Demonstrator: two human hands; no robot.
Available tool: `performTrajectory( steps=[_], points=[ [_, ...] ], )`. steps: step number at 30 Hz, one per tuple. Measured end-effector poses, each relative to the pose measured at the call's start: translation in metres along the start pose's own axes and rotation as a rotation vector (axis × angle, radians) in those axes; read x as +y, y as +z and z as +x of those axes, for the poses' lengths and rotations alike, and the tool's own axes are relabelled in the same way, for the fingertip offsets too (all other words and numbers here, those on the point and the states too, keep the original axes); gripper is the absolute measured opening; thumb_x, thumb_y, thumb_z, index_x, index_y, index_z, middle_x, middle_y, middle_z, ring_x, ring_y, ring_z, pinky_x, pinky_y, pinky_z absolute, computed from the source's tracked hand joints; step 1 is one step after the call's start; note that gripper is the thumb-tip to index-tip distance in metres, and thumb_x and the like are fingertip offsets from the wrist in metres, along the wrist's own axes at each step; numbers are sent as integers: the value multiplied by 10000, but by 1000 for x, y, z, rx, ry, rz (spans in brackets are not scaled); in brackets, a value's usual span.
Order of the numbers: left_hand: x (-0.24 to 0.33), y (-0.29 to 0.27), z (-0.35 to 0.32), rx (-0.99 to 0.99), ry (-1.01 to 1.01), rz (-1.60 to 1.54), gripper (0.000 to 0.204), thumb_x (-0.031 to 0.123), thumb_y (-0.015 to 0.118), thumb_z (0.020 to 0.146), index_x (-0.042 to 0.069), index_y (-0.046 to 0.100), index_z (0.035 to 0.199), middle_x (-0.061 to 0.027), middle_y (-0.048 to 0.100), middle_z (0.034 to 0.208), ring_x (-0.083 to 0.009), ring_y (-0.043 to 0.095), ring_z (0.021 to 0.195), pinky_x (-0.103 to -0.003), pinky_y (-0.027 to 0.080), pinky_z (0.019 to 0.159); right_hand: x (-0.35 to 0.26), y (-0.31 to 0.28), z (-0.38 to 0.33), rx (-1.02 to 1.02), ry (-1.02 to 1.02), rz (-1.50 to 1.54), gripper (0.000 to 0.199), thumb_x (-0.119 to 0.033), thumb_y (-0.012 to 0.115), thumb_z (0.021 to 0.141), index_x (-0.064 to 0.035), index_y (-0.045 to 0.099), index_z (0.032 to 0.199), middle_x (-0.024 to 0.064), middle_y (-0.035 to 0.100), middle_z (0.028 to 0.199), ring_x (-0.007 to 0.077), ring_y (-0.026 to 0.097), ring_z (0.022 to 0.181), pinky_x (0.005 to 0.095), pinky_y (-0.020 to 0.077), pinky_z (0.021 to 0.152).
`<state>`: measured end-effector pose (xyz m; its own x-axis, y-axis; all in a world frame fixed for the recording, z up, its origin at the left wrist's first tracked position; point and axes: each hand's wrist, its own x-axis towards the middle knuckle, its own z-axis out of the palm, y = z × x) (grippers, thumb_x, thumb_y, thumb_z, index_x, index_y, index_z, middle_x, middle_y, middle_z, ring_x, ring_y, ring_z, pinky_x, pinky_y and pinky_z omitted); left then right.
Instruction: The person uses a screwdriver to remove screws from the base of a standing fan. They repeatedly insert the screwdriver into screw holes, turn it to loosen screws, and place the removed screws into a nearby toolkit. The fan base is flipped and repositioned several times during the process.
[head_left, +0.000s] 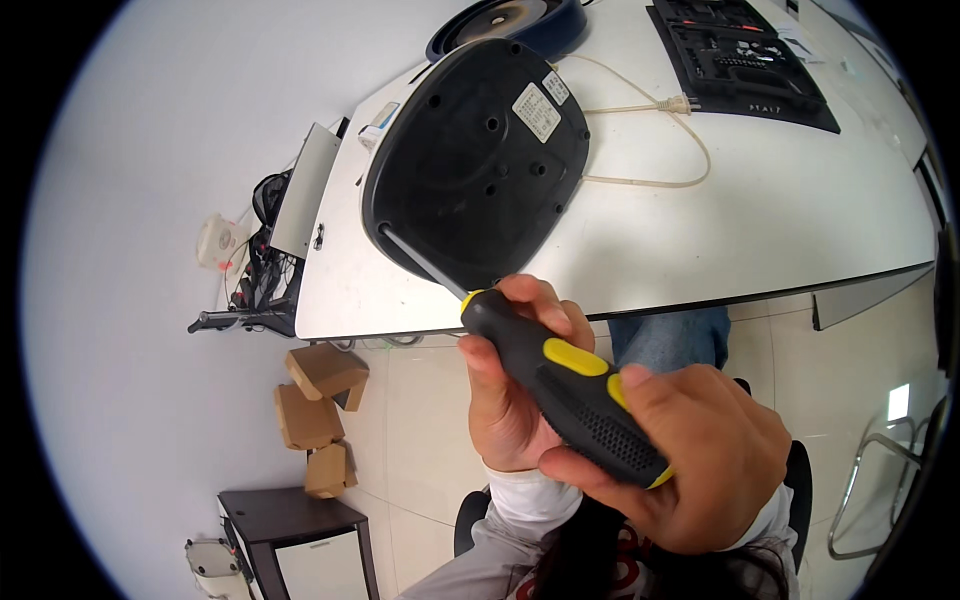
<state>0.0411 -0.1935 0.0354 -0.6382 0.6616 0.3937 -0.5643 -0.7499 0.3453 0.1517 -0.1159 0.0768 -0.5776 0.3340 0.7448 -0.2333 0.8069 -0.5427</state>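
Fingers of both hands wrap one black-and-yellow screwdriver (pixel 560 385), its shaft aimed at an upturned appliance.

Right hand (pixel 690 460) closes round the butt of the handle at about five o'clock, likely to turn and press; left hand (pixel 510 385) curls round the front of the grip near the collar, seemingly to steady and guide the tip. From there the metal shaft runs toward ten o'clock to the rim of the black appliance base (pixel 478 160), which lies underside up on the white table (pixel 800 210), screw holes exposed. A pale power cord (pixel 655 135) loops at two o'clock of the base; a dark tool tray (pixel 740 55) sits beyond.
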Motion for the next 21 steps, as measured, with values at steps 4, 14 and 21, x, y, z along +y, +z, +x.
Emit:
performTrajectory(
  steps=[4,14,21],
  points=[
    [-2,11,0,110,17,46,626,447,559,885,-35,390,1245,-159,519,1083,-239,530,890,-326,492,789,-9,-4,12,18,31,-86,352,-198,805,654,-110,634,948,103,602,844,219,605,679,262,471,515],
    [-12,6,-12,-45,148,147,691,537,643,791,-9,421,1151,-116,545,932,-178,520,820,-293,451,693,12,27,32,444,-466,-79,345,-154,831,624,-174,650,917,83,614,873,179,595,704,215,481,554],
    [-6,35,-10,151,76,90,784,447,707,772,1,288,1263,-124,597,993,-209,507,920,-301,455,769,-27,12,5,172,131,-141,547,-356,814,660,-97,530,1050,65,564,811,151,546,560,232,427,554]
  ],
)
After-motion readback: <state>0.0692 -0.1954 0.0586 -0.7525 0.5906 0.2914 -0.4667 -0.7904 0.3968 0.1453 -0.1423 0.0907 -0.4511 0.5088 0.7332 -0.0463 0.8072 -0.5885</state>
